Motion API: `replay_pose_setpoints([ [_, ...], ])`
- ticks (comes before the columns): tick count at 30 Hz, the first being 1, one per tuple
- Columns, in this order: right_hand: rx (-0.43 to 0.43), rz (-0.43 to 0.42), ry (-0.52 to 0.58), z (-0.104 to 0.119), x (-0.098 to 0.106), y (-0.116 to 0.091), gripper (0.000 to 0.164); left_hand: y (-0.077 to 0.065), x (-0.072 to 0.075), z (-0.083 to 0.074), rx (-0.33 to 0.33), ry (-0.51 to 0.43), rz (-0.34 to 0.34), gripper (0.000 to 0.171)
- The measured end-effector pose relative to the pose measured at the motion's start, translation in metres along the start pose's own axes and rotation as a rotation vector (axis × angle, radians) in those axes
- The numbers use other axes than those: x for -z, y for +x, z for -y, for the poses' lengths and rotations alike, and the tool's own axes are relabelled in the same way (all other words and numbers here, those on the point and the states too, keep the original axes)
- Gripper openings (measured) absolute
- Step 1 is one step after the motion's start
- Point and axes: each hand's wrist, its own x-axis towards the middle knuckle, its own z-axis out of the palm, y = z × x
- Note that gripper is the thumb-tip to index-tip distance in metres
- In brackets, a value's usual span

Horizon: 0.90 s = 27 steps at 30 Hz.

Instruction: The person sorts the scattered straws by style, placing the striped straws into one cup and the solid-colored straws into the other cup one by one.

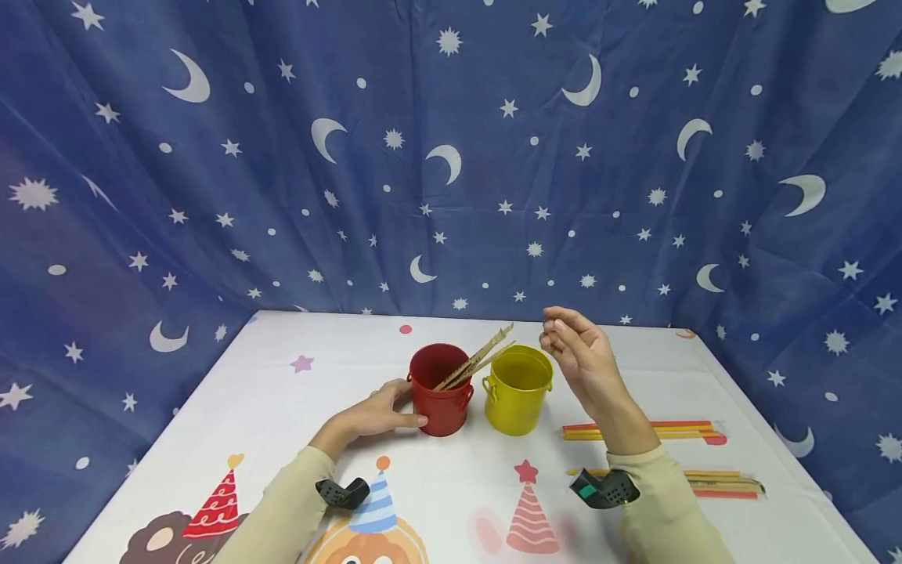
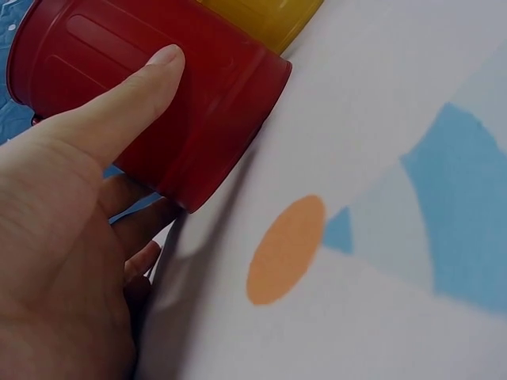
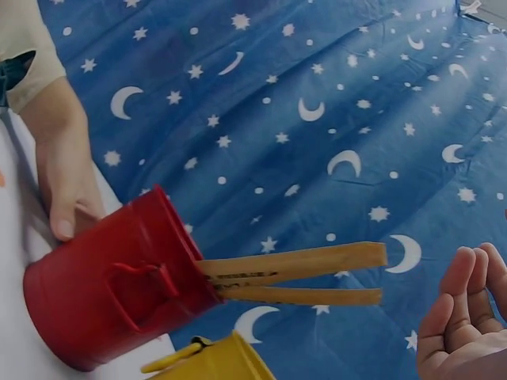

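A red metal bucket (image 1: 442,411) stands upright on the table. My left hand (image 1: 380,411) grips its left side, the thumb lying across the front wall and the other fingers reaching behind in the left wrist view. Two flat tan sticks (image 3: 305,261) with dark print lean out of the red bucket toward the right. Just right of it is a yellow bucket (image 1: 514,403) with side handles, its visible interior bare. Above and right of the yellow bucket, my right hand (image 1: 585,364) is raised with loosely bent fingers and holds nothing.
Red and yellow sticks (image 1: 676,430) lie in a row at the right, partly behind my right forearm. Nearer me lies a second group of sticks (image 1: 726,484), yellow, tan and red. A blue curtain (image 1: 437,157) with moons and stars hangs around the white printed tablecloth (image 1: 282,407).
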Motion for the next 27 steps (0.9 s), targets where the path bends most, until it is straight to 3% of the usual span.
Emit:
replay_pose_setpoints([
  [11,0.115,-0.058,0.004,0.030,0.003,0.002,0.021,0.003,0.009,-0.005,-0.015,0.025,0.008,0.081],
  [19,0.100,-0.100,-0.078,0.047,0.030,0.009,0.019,0.005,0.005,-0.001,0.000,0.022,0.016,0.082],
  [23,0.080,-0.089,-0.185,0.046,0.050,0.002,0.017,0.005,0.005,-0.001,0.014,0.018,0.016,0.082],
  [27,0.009,-0.035,-0.393,0.037,0.076,-0.022,0.018,0.003,0.004,-0.002,0.027,0.011,0.028,0.084],
])
